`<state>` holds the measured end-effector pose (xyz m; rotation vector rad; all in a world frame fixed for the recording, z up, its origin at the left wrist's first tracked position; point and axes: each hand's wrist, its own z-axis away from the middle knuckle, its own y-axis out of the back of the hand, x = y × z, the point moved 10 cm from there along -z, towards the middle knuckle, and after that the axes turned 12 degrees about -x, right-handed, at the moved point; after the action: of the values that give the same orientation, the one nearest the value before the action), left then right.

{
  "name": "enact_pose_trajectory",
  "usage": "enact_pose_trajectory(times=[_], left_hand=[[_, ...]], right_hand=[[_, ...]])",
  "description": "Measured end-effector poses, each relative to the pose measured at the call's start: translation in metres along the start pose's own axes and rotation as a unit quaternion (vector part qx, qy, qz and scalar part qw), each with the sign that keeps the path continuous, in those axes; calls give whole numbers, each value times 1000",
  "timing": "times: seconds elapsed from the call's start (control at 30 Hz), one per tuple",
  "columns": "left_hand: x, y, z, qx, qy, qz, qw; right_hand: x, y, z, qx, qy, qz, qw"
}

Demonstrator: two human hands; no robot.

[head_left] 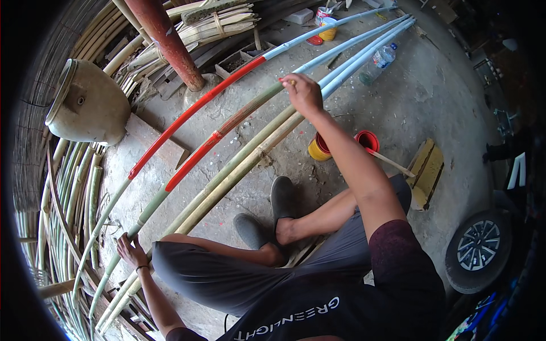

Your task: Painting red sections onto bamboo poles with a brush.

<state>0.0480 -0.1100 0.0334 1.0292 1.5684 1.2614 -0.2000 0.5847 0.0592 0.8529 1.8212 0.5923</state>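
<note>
Several long bamboo poles (233,161) lie side by side, curving from lower left to upper right, with light blue far ends. The farthest pole (187,113) has a bright red middle. On the pole beside it (149,210), a solid red stretch meets a thinner, streaky red one, then bare green. My right hand (304,94) is closed on what looks like a small paintbrush, its red tip touching this pole just below the blue; the fingers hide most of it. My left hand (132,251) grips the same pole's bare green near end, beside my knee.
A yellow can (319,149) and a red-rimmed paint can (367,140) with a stick (392,162) stand right of the poles, near a yellowish wooden block (426,173). A plastic bottle (378,63), a red post (168,42), a clay pot (91,105) and bamboo stacks surround them.
</note>
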Motion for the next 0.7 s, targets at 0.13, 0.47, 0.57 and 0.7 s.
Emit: enact_pose_trajectory(times=[0.13,0.47,0.57,0.7], left_hand=[[-3,-4,-1,-2,9,-10,1000],[3,9,3,49,-32,-4,998],[3,14,2,49,-29,25,998],[-3,16,2,39,-7,43,998]], right_hand=[[-75,-48,41,-53,86,12,995],[-273,-127,116,-99,210,-138,963],[-318,-146,126,-104,239,-177,949],[-372,-168,133,-101,275,-186,938]])
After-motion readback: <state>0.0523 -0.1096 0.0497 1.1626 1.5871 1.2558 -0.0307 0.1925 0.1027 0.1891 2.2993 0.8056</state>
